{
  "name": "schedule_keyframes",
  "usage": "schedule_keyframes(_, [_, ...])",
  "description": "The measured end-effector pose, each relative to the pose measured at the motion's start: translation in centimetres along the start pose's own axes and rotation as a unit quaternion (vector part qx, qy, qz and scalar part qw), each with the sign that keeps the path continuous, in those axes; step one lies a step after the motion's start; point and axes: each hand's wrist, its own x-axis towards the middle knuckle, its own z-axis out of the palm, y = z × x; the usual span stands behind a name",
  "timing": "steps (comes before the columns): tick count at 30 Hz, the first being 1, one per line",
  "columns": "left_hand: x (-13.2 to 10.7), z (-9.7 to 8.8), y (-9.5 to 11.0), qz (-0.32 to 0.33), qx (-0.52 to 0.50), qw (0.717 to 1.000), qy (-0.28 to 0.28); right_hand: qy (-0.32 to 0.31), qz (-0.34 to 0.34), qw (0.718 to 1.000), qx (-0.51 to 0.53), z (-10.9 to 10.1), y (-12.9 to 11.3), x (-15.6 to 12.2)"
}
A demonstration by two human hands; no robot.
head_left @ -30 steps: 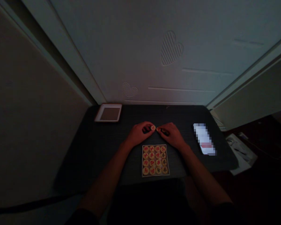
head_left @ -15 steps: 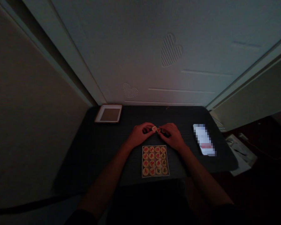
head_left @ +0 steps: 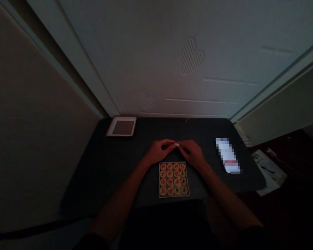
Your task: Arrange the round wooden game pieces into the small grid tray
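My left hand [head_left: 158, 151] and my right hand [head_left: 193, 152] meet fingertip to fingertip above the dark table. Pinched between them is a pale Chinese chess piece [head_left: 177, 144], mostly covered by the fingers; whether a second one is behind it I cannot tell. Just below my hands lies a square, shallow box [head_left: 159, 180]. Rows of round Chinese chess pieces [head_left: 170, 182] fill it, most with red characters and several at the right with black ones.
A white-framed tray or box [head_left: 123, 125] stands at the table's back left. On the right lies a lit phone [head_left: 228, 155], its screen blurred. A white door [head_left: 167, 69] with heart reliefs rises behind the table [head_left: 99, 173]. Papers [head_left: 270, 170] lie beyond the right edge.
My hands have come closer together. Two pieces showed apart, one in each hand; now a single pale edge shows between the touching fingertips. The box of pieces stays put.
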Motion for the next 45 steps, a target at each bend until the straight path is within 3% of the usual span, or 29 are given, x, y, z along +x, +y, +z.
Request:
schedule_keyframes(10, [0.1,0.1,-0.3,0.019,0.037,0.999,-0.001,0.035,0.055,0.998,0.021,0.1,0.1,-0.3])
schedule_keyframes(17, [0.0,0.2,-0.9,0.037,0.084,0.996,0.014,0.069,0.066,0.995,0.01,-1.3,-1.0,-1.4])
schedule_keyframes(23, [0.1,0.2,-0.9,0.072,0.113,0.991,0.008,-0.013,0.049,0.999,0.018,-3.0,-3.5,-6.0])
schedule_keyframes(28, [0.0,0.3,-1.0,0.076,0.12,0.99,0.009,-0.04,0.027,0.998,0.027,-3.3,-4.5,-8.6])
schedule_keyframes(34, [0.1,0.3,-1.1,0.075,0.123,0.989,0.012,-0.07,0.007,0.997,0.023,-3.2,-4.3,-9.4])
schedule_keyframes(45, [0.0,0.3,-1.0,0.072,0.122,0.99,0.013,-0.162,-0.02,0.986,-0.041,-5.0,-4.8,-8.9])
